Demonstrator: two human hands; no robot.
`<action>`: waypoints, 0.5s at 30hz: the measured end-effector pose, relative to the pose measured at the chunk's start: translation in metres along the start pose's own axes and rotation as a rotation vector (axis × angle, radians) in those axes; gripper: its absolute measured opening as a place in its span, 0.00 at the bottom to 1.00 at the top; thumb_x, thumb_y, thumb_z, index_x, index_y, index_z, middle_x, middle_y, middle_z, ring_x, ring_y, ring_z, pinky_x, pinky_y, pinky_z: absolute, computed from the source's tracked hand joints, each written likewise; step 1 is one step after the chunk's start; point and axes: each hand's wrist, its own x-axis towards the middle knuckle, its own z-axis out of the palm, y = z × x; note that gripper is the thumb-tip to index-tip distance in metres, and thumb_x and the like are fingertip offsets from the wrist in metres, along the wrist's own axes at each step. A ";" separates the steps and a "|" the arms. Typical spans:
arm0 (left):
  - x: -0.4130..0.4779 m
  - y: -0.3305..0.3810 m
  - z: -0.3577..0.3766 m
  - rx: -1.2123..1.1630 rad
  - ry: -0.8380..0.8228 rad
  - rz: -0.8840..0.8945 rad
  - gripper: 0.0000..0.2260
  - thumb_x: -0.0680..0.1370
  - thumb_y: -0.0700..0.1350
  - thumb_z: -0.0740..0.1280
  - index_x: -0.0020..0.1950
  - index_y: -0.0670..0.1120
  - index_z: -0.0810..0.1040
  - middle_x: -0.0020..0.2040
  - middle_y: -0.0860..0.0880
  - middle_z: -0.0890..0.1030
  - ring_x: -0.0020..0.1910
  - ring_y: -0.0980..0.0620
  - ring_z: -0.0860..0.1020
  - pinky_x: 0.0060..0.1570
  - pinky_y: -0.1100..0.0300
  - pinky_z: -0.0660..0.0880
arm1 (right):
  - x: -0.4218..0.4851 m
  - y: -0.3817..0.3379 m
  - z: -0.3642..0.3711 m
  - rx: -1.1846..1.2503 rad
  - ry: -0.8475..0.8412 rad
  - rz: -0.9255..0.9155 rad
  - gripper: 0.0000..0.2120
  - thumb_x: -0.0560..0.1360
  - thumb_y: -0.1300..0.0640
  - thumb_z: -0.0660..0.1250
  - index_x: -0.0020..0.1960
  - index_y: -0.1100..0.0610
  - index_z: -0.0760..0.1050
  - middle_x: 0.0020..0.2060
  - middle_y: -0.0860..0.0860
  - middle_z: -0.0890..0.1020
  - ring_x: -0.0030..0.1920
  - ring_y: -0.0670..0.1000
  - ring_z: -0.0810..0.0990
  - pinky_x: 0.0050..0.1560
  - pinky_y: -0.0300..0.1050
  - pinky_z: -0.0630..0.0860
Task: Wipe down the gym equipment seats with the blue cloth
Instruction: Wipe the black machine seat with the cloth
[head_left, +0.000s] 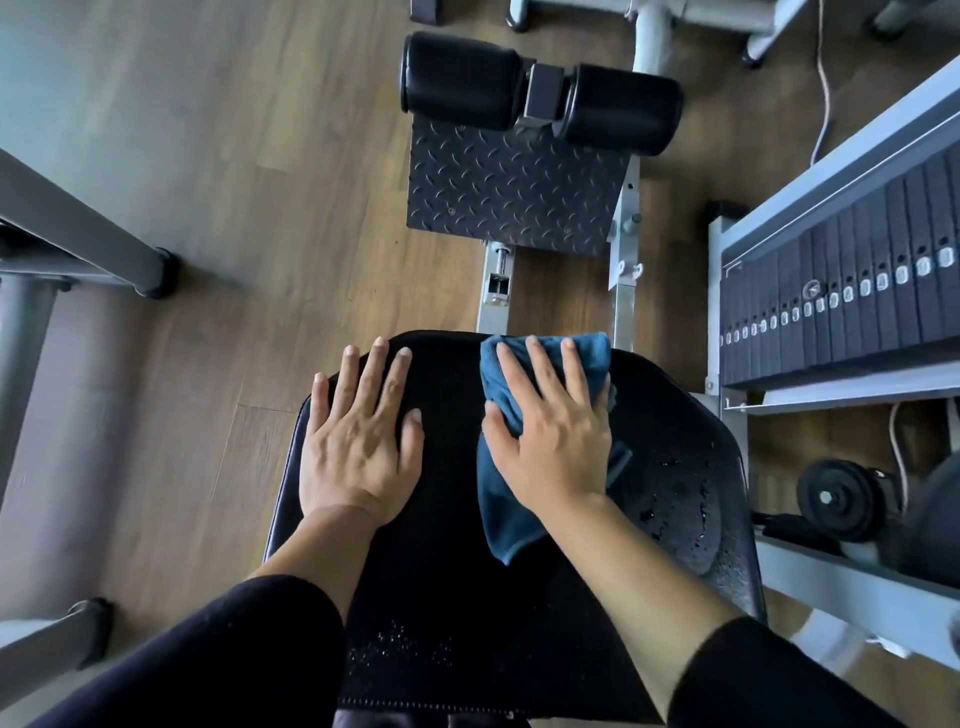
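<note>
A black padded seat fills the lower middle of the head view. Water droplets glisten on its right side and near its front. The blue cloth lies crumpled on the seat's far right part. My right hand presses flat on the cloth, fingers spread and pointing away from me. My left hand rests flat on the seat's left part, palm down, fingers apart, holding nothing. Both forearms wear black sleeves.
Beyond the seat are a black tread footplate and two black roller pads on a grey frame. A weight stack stands at the right, a small wheel below it. Grey machine legs stand left on the wooden floor.
</note>
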 end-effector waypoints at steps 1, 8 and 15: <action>-0.001 0.000 0.000 0.000 0.001 -0.001 0.28 0.78 0.56 0.45 0.78 0.55 0.49 0.79 0.54 0.48 0.77 0.52 0.44 0.75 0.51 0.42 | 0.006 -0.001 0.001 0.006 0.000 0.008 0.26 0.76 0.43 0.54 0.72 0.47 0.67 0.71 0.51 0.71 0.74 0.59 0.62 0.67 0.71 0.62; -0.001 0.000 0.001 -0.001 0.007 0.005 0.27 0.78 0.56 0.45 0.78 0.55 0.48 0.79 0.54 0.47 0.77 0.52 0.44 0.75 0.50 0.43 | -0.041 0.013 -0.001 0.038 0.084 0.021 0.25 0.76 0.45 0.57 0.72 0.49 0.69 0.70 0.52 0.71 0.75 0.58 0.61 0.67 0.68 0.64; -0.001 0.000 -0.001 -0.014 0.007 0.009 0.27 0.78 0.55 0.46 0.78 0.54 0.50 0.79 0.53 0.48 0.77 0.51 0.44 0.75 0.49 0.43 | -0.005 0.010 -0.002 0.015 0.014 0.061 0.26 0.75 0.44 0.54 0.72 0.48 0.68 0.70 0.51 0.71 0.74 0.60 0.61 0.65 0.69 0.65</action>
